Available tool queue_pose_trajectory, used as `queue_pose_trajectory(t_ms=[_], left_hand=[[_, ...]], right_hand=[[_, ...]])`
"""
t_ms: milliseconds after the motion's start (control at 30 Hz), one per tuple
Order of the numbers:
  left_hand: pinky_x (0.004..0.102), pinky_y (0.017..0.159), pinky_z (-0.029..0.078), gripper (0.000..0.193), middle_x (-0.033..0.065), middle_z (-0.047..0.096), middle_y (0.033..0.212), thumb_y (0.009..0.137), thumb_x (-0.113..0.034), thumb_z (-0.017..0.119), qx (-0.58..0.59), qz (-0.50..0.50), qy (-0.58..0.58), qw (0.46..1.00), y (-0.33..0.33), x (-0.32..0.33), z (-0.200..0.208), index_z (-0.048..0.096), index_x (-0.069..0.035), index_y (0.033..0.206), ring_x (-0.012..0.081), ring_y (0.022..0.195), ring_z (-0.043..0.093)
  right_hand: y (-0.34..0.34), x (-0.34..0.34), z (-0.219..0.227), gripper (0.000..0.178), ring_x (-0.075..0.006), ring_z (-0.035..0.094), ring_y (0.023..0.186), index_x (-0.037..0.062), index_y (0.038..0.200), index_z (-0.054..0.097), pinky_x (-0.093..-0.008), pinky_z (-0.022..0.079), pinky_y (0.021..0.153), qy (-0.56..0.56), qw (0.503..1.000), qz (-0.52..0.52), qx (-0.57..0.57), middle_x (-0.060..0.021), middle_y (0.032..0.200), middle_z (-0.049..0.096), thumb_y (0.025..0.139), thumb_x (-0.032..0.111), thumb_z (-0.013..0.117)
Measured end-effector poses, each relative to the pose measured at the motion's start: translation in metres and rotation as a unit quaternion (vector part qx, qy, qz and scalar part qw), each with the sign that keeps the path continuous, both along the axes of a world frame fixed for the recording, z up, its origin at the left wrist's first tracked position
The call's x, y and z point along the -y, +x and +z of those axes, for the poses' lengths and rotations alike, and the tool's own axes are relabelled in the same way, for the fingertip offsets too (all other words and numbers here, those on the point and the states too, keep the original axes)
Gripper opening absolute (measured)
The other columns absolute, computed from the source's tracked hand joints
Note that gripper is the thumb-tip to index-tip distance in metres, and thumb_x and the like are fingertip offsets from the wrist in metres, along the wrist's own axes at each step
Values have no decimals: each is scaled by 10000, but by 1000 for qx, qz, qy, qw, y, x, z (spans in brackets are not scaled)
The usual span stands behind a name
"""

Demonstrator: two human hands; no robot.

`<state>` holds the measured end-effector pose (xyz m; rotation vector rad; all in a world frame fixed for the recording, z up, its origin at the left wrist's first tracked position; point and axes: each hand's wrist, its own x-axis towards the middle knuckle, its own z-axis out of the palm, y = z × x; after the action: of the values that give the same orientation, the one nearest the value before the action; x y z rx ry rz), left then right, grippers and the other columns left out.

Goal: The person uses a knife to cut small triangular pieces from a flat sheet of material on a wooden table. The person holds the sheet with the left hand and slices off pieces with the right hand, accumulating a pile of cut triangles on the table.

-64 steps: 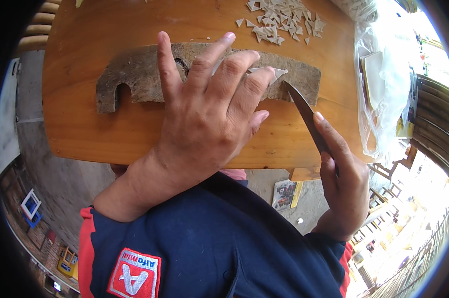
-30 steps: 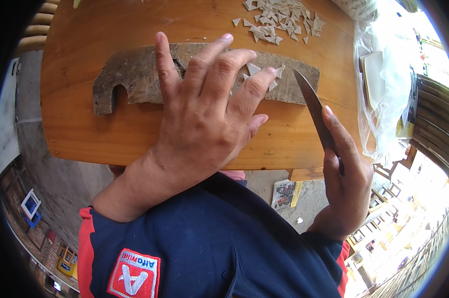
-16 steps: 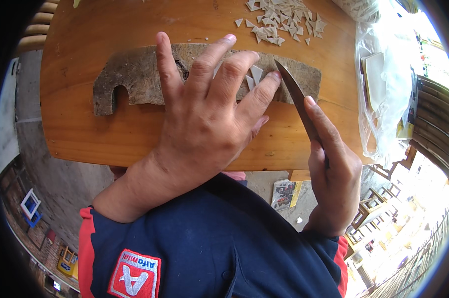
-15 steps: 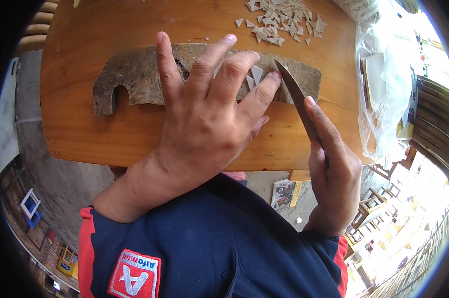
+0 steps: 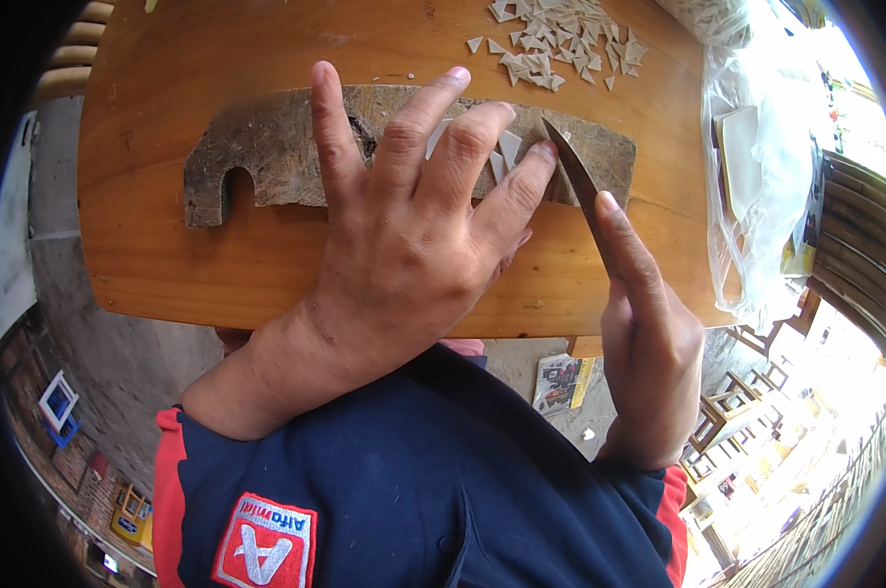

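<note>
A worn wooden board (image 5: 276, 147), notched at its left end, lies on the wooden table. Over its middle my left hand (image 5: 413, 220) is open, its fingers spread and some tips down on the board. Flat, pale, sharp-cornered pieces (image 5: 508, 147) show between and beneath those fingers; the rest of them is hidden. My right hand (image 5: 653, 353) is wrapped round a knife (image 5: 580, 176), forefinger stretched along the back of the blade. The blade slants over the right part of the board, close beside my left index fingertip.
Beyond the board, a heap of small pale cut pieces (image 5: 560, 39) is spread on the table (image 5: 139, 196). A clear plastic bag (image 5: 756, 196) with pale sheets in it lies along the right edge. The table's near edge runs just in front of my body.
My right hand has shifted slightly left, and the knife handle end with it. The blade tip stays about where it was. My left hand has barely moved.
</note>
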<state>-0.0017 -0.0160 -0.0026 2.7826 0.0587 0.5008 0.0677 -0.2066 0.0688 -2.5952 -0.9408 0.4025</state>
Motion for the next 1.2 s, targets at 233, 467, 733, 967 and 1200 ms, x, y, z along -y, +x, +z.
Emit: queue_pose_trajectory(t_ms=[233,467,733,967,1200], left_hand=[[764,1160,85,492,36,557,1328,799,-318,787,3,3,-3,1000,2,1,-1,699,-238,1277,286,1386,431],[758,1160,100,499,33,561,1333,806,-299,788,-6,1,-27,1000,2,-1,4,678,-216,1285,282,1378,448],[755,1163,103,475,33,564,1338,806,-289,791,-6,-8,-36,999,2,1,6,673,-209,1259,289,1378,458],[755,1165,92,471,42,556,1342,806,-279,792,-7,-6,-46,999,1,1,6,680,-222,1260,293,1375,457],[753,1168,69,583,35,550,1330,791,-290,799,-20,-7,-31,999,0,1,7,655,-241,1354,277,1366,451]], right_hand=[[-2,-1,-10,784,-251,585,630,163,1476,564,-415,516,645,0,998,16,59,-107,742,523,770,-178,566],[-1,15,14,547,-263,748,1010,40,1398,609,-327,555,867,-4,999,-21,-42,-200,1235,717,893,-152,526],[2,18,24,581,-201,728,1006,33,1411,596,-299,534,868,-1,990,-64,-128,-191,1202,727,866,-143,499],[1,19,18,589,-198,720,1026,21,1414,591,-303,526,890,36,996,-4,-79,-186,1199,723,856,-138,493],[4,16,17,595,-166,696,992,21,1418,587,-285,519,871,43,996,-22,-81,-191,1232,710,856,-143,483]])
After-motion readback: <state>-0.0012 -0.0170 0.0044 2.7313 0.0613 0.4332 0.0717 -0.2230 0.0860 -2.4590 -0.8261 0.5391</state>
